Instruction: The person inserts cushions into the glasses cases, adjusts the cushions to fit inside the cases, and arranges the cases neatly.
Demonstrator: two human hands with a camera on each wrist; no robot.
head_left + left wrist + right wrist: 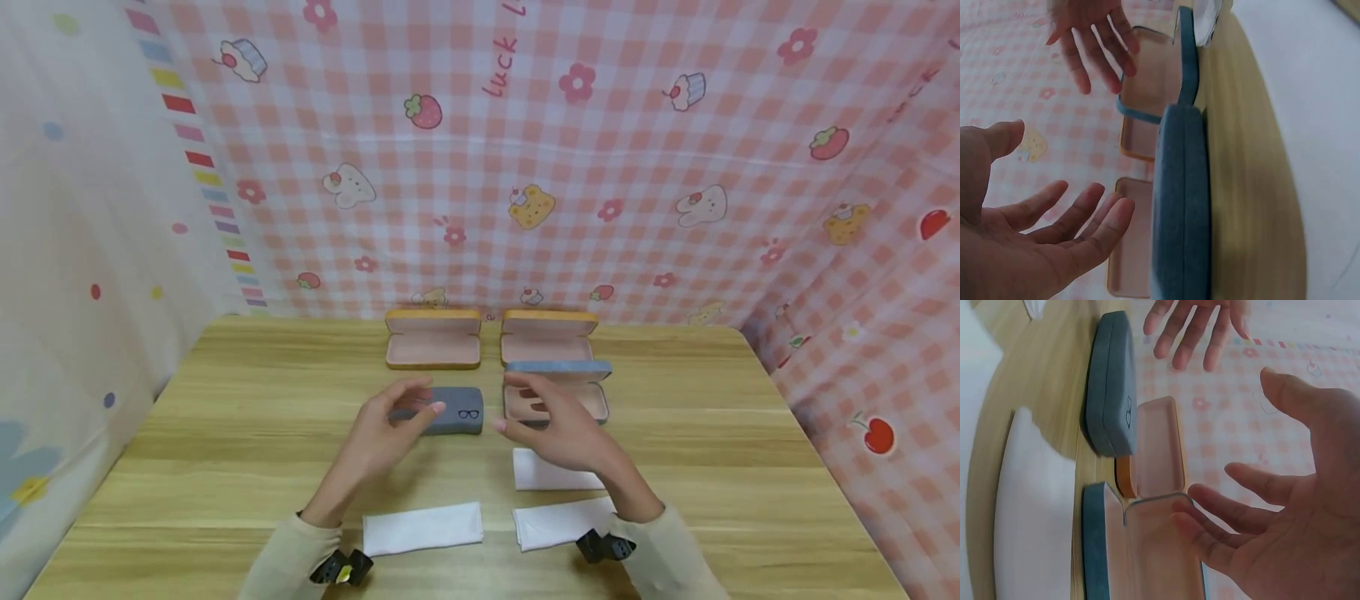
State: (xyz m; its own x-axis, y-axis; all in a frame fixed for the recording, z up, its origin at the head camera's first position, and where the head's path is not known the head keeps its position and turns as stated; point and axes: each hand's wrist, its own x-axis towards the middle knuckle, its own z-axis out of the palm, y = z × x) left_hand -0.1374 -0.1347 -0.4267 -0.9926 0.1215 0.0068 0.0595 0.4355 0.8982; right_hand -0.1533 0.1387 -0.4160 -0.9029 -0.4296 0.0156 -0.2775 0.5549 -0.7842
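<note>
Both hands hover above the table, fingers parted and nothing between them. My left hand [386,429] is over the left end of a closed grey-blue glasses case [456,421], which has a small spectacles drawing on its lid. Beside it, my right hand [566,425] overlaps an open blue glasses case [596,404] with a pale pink lining. In the left wrist view, the closed case [1180,200] lies past the fingertips. In the right wrist view, the fingertips overlap the lining of the open blue case [1160,544].
Two open glasses cases with orange-yellow shells, a left one [432,350] and a right one [543,347], stand at the back. Folded white cloths lie in front: one at left [422,529], two at right [551,473]. A patterned curtain [480,167] hangs behind the wooden table [712,467].
</note>
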